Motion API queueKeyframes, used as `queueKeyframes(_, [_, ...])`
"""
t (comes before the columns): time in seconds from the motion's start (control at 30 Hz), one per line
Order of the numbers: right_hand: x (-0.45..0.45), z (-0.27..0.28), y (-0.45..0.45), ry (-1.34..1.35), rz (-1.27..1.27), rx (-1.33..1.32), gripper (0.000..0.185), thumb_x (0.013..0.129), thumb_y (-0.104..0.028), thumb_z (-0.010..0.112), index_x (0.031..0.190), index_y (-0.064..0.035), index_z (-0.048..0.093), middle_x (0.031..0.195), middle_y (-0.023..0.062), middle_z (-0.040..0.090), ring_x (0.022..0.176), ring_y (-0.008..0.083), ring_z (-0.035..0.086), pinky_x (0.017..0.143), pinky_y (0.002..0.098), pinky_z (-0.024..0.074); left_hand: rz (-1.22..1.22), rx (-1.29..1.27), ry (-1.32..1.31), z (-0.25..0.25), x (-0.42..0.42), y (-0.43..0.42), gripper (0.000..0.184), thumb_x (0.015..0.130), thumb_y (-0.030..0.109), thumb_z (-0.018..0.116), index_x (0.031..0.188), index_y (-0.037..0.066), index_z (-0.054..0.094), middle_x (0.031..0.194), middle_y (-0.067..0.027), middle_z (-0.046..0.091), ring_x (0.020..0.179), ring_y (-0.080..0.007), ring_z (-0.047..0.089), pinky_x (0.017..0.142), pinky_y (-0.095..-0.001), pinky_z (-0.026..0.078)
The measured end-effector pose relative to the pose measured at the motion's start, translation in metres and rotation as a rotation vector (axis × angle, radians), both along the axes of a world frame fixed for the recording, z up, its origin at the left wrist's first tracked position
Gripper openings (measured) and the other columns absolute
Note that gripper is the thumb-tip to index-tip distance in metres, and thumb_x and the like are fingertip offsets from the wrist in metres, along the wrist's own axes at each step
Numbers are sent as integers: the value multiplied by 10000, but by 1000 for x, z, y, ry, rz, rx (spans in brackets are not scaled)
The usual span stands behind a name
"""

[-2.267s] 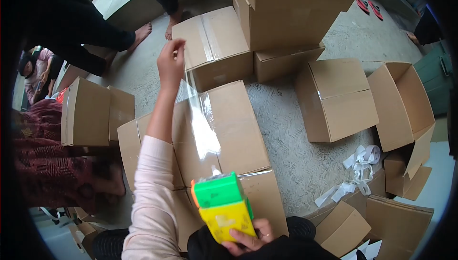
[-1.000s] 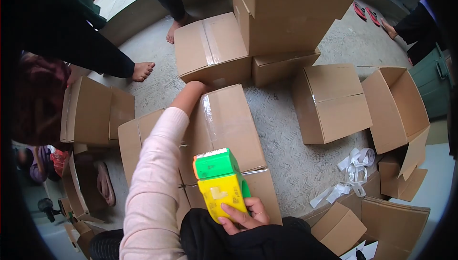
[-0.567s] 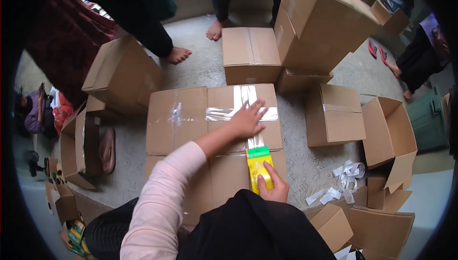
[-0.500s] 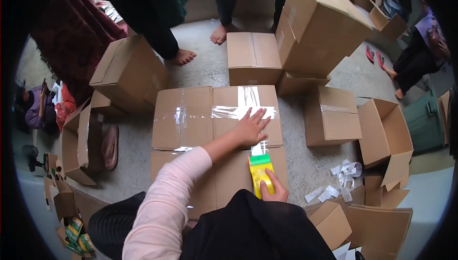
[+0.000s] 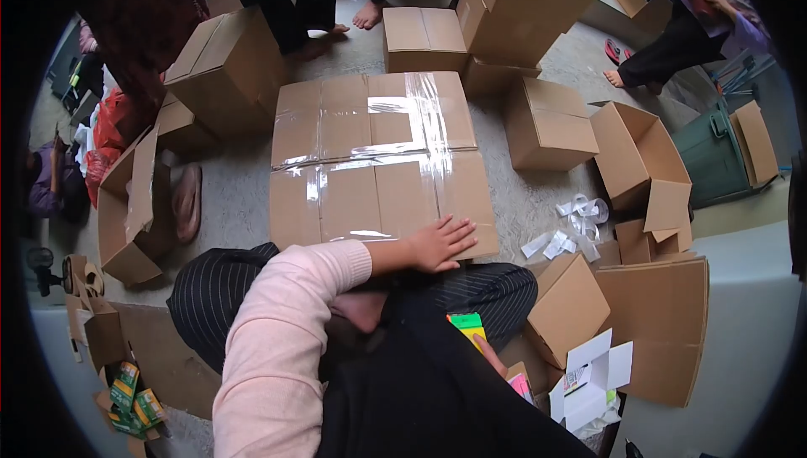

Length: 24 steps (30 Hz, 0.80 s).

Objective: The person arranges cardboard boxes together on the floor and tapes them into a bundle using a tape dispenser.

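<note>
A wide cardboard box (image 5: 346,197) lies in front of my crossed legs, with shiny clear tape strips (image 5: 433,126) along its seams and down its right part. My left hand (image 5: 441,244) rests flat on the box's near right edge, fingers spread, at the lower end of the tape. Beside my right thigh, my right hand (image 5: 489,354) is closed on a yellow and green tape dispenser (image 5: 467,329). Dark clothing hides much of that hand and the dispenser's lower end.
Closed cartons (image 5: 551,126) stand right of and behind the box. An open carton (image 5: 635,151) and crumpled tape scraps (image 5: 580,223) lie to the right. An opened white box (image 5: 588,382) is near my right side. At left are a sandal (image 5: 187,203) and another open carton (image 5: 130,214). People stand beyond.
My left hand has slid from the box's far right part to its near edge. My right hand has drawn the dispenser back beside my thigh. Tape now runs down the box's right side.
</note>
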State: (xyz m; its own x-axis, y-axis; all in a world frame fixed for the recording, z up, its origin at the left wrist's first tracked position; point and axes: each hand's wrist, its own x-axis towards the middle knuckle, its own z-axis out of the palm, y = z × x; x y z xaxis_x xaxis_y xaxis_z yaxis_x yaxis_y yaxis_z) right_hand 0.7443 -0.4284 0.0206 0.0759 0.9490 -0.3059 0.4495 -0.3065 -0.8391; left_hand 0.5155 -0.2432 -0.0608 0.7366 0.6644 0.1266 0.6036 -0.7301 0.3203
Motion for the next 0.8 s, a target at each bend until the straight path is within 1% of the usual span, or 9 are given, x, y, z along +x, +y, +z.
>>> queueKeyframes(0.07, [17,-16,-13,114,14,-46,352,752,-150,660,1090,-77,594,938,193,629,923,220,616,770,270,457,-33,-11,-64,-4,7,-12,574,886,408,325,1369,112,234,1432,-135,176,1332,-296,139,1056,-497,88])
queueKeyframes(0.1, [0,23,3,-119,143,27,318,773,-203,628,1076,-109,604,876,220,619,852,288,627,729,307,477,-80,23,-41,-3,6,-12,565,884,413,327,1369,136,241,1435,-122,177,1334,-290,136,1054,-503,80])
queueKeyframes(0.17, [-15,36,21,-254,179,-17,307,774,-228,616,1063,-127,610,834,225,611,811,320,617,708,335,482,-185,92,5,-4,3,-11,533,877,420,339,1360,204,277,1443,-86,178,1336,-275,135,1047,-520,68])
queueKeyframes(0.2, [-18,38,26,-382,232,-52,296,774,-253,604,1050,-145,617,791,230,604,770,351,607,687,364,488,-191,100,4,-5,3,-11,533,877,420,339,1360,204,277,1443,-86,178,1336,-275,135,1047,-520,68])
queueKeyframes(0.23, [-17,40,28,-370,242,-9,277,768,-286,585,1012,-165,633,739,220,601,726,372,593,673,405,487,-198,88,-6,-4,3,-11,522,874,423,338,1349,209,299,1441,-88,182,1334,-275,143,1046,-524,76])
queueKeyframes(0.53, [8,86,55,-439,366,71,295,746,-320,582,981,-155,650,759,190,618,710,341,611,691,386,498,-114,98,-36,-3,7,-13,464,883,430,328,1309,252,374,1417,-79,249,1311,-264,217,1054,-493,134])
queueKeyframes(0.67, [5,115,59,-386,442,156,282,757,-296,585,977,-133,649,774,188,621,704,333,614,679,368,503,31,68,2,7,9,-27,453,894,440,294,1316,289,357,1409,-96,263,1303,-275,237,1049,-494,152])
queueKeyframes(0.73, [4,123,59,-353,457,221,282,757,-289,589,974,-118,647,799,190,622,729,331,615,694,360,499,228,-107,97,26,5,-36,470,897,456,276,1329,281,335,1395,-123,284,1294,-291,255,1043,-493,174])
queueKeyframes(0.8, [4,135,63,-257,422,341,293,755,-281,593,983,-104,642,839,187,625,771,326,616,721,354,491,240,-166,111,50,-14,-41,496,899,470,265,1342,253,315,1371,-152,315,1278,-305,281,1032,-494,198])
